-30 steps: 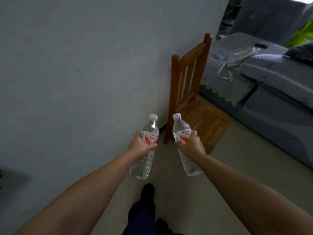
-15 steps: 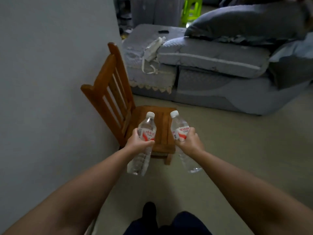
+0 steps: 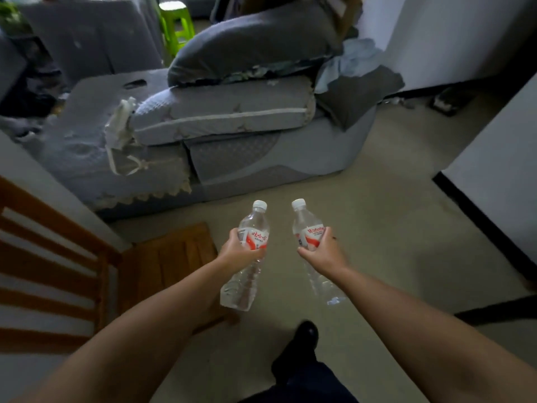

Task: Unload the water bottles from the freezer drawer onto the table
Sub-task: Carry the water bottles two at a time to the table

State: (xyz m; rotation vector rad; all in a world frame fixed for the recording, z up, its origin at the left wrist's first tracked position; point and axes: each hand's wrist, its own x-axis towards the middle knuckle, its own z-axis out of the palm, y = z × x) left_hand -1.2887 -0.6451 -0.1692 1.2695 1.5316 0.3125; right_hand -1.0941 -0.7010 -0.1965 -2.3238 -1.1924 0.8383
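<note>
I carry two clear water bottles with white caps and red-and-white labels, held out in front of me above the floor. My left hand (image 3: 236,252) grips the left water bottle (image 3: 252,225) around its label, cap pointing away from me. My right hand (image 3: 322,253) grips the right water bottle (image 3: 305,221) the same way. Both bottles tilt slightly, their bases toward me. No freezer drawer or table is in view.
A wooden chair (image 3: 162,257) stands at my left against a white wall. A grey sofa (image 3: 238,135) piled with cushions lies ahead. A white wall corner (image 3: 499,181) with dark skirting juts in at the right. Beige floor (image 3: 377,228) stretches between them. My dark shoe (image 3: 302,338) is below.
The view has swung to the right: the chair has slid from centre to the left edge, the sofa now lies ahead, and a wall corner appeared on the right. Both hands still hold their bottles.
</note>
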